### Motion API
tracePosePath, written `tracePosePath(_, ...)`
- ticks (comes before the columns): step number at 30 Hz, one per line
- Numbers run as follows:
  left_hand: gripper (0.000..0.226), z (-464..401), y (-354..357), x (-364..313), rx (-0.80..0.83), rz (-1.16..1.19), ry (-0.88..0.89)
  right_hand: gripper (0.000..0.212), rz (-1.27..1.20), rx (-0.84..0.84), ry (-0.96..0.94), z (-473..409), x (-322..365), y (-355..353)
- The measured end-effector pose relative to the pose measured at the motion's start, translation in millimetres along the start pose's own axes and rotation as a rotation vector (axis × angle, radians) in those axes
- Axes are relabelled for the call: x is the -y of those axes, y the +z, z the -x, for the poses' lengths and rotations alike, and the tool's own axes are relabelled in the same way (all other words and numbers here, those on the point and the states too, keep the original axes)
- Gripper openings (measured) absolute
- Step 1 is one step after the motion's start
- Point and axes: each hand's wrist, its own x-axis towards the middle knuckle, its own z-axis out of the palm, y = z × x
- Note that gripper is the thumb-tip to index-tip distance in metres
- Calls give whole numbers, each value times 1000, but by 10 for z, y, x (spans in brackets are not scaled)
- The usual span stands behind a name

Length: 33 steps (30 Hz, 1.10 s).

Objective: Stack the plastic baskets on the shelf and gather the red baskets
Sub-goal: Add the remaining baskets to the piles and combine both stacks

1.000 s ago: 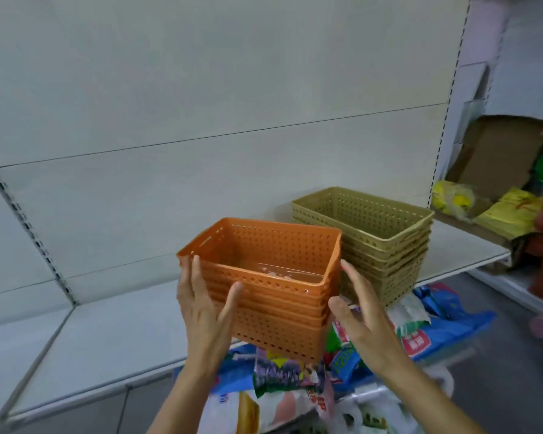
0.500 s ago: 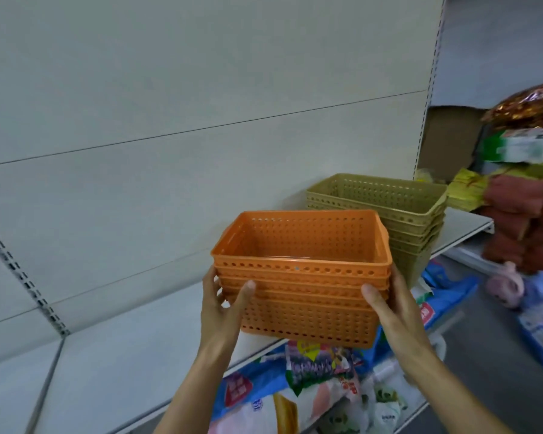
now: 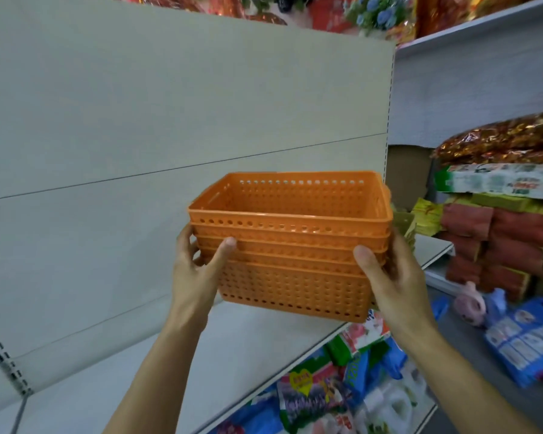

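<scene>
No legible text: print on the packets under the shelf (image 3: 257,336) and on the boxed goods (image 3: 496,183) at right too blurred.

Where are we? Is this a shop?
Probably a shop, yes. There are long metal store shelves, piles of packaged goods on the next rack, and wrapped packs below. Both hands hold a stack of orange baskets.

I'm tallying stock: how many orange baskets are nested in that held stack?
5 by the rims showing, all nested in the orange stack between the left hand and right hand, above the shelf; more may hide inside.
</scene>
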Motion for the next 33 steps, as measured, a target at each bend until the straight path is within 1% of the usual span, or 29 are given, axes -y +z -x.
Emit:
tracePosePath(4, 77, -355, 214, -250, 66, 27, 34, 51, 91, -77, -78, -359, 250, -68)
tracePosePath(9, 72, -811, 630, -473, 160, 70, 100, 47, 123, -143, -190, -749, 445, -229)
tracePosePath(12, 69, -1081, 954, -510, 217, 118, 128, 51, 143, -169, -236, -1010, 450, -368)
tracePosePath(16, 68, -1347, 1380, -392, 248, 160, 118, 58, 157, -196, -247, -1305, 285, -537)
tracePosePath(23, 70, -1637, 1822, 121, 259, 147, 61, 64, 141, -172, -132, -1535, -344, -690)
tracePosePath(28, 66, -1695, 1943, 462, 282, 148, -70, 59, 123, -109, -17, -1500, -722, -751)
tracePosePath(30, 66, -1683, 1970, 597, 298, 118, -117, 58, 154, -105, 32, -1471, -806, -768)
tracePosePath(33, 74, -1620, 1982, 750, 344, 77, -176, 56, 268, -53, 104, -1422, -951, -834)
